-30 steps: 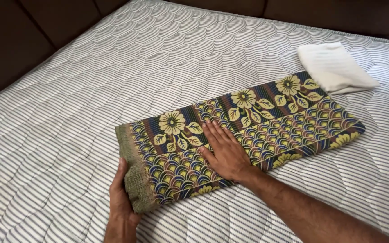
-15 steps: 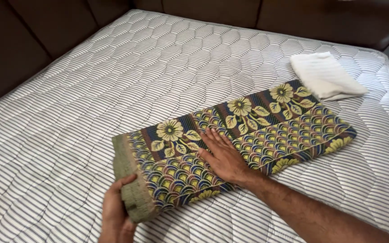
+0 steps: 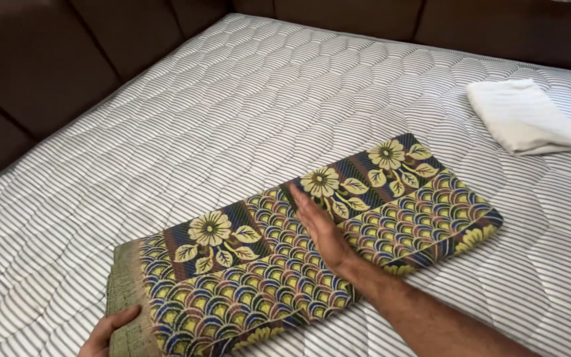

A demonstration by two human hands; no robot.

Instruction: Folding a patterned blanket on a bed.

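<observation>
A folded patterned cloth with yellow flowers, scale motifs and a green border lies as a long strip across a striped quilted mattress. My right hand rests edge-on across the cloth's middle, fingers straight and together, pointing away from me. My left hand is at the bottom edge of the view, its fingers curled on the green-bordered left end of the cloth.
A folded white towel lies on the mattress at the far right. Dark brown padded panels run along the left side and the far edge of the mattress.
My right hand has turned from lying flat on the cloth to standing on its edge across the middle. The view has shifted, and my left hand now shows lower in the frame.
</observation>
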